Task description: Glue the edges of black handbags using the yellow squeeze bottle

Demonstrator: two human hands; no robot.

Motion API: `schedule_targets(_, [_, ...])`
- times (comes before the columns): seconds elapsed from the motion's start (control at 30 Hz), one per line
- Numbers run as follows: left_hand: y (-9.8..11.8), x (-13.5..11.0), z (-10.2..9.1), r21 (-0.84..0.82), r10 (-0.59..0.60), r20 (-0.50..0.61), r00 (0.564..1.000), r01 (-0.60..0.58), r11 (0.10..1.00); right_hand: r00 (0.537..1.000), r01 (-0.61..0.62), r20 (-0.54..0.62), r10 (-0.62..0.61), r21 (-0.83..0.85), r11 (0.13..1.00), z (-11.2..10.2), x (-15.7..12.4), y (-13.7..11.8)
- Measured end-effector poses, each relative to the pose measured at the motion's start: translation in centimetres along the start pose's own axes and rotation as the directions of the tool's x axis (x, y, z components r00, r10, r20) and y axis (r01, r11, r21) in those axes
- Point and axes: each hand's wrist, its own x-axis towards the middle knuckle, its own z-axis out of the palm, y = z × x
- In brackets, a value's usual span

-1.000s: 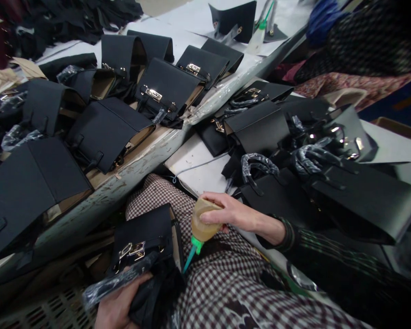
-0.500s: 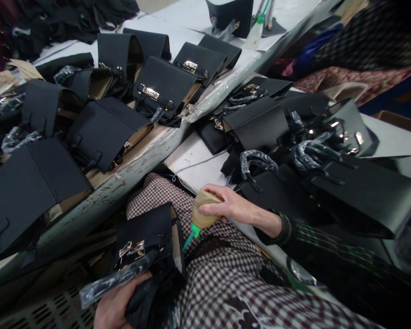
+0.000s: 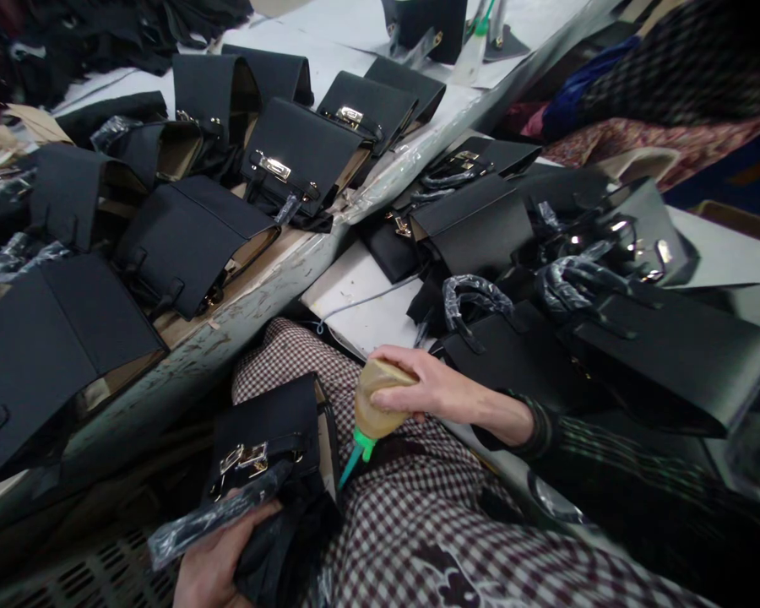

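Observation:
On my lap rests a black handbag [image 3: 269,418] with gold hardware and a plastic-wrapped handle [image 3: 209,515]. My left hand [image 3: 219,553] is closed around the bag's lower part by that handle; some fingers are hidden beneath. Wrapped around a squeeze bottle [image 3: 377,405] of yellowish liquid, my right hand [image 3: 415,384] tilts it with the spout down. The bottle's green nozzle [image 3: 353,460] points at the bag's open side edge, its tip at or very close to that edge; contact cannot be made out.
Several black handbags [image 3: 304,152] stand on the left table [image 3: 259,287], and more bags [image 3: 475,219] crowd the surface to the right. Another green-tipped bottle [image 3: 469,59] stands at the back. A slatted plastic crate [image 3: 101,574] is below left.
The bottle and my right hand have shifted slightly downward, with the nozzle tip lower along the bag's side edge. My left hand and the bag have stayed nearly the same.

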Motion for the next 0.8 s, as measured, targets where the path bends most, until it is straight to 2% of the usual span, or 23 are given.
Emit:
schedule_targets(0.1, [0.0, 0.1, 0.1, -0.003, 0.01, -0.003, 1.0, -0.01, 1.0, 0.998, -0.026, 0.059, 0.022, 0.056, 0.998, 0.2, -0.5, 0.0])
schedule_targets(0.2, [0.0, 0.1, 0.0, -0.002, 0.011, -0.005, 1.0, -0.011, 1.0, 0.998, -0.027, 0.056, 0.025, 0.04, 0.999, 0.1, -0.2, 0.1])
schedule_targets(0.37, [-0.1, 0.1, 0.0, 0.009, 0.006, -0.012, 1.0, -0.006, 1.0, 0.985, 0.081, -0.125, -0.116, -0.255, 0.963, -0.3, 1.9, 0.9])
schedule_targets(0.47, [-0.1, 0.2, 0.0, 0.014, 0.007, -0.003, 1.0, -0.007, 1.0, 0.967, 0.108, -0.176, -0.182, -0.361, 0.926, -0.4, 3.1, 1.7])
schedule_targets(0.7, [-0.1, 0.0, -0.2, 0.062, 0.0, 0.023, 1.0, -0.001, 0.998, 0.945, 0.145, -0.204, -0.256, -0.44, 0.886, 0.0, 3.1, 1.8])
schedule_targets(0.8, [-0.4, -0.1, -0.3, 0.117, 0.034, 0.051, 0.998, -0.04, 0.992, 0.962, 0.15, -0.161, -0.22, -0.363, 0.92, -0.2, 2.3, 1.1])
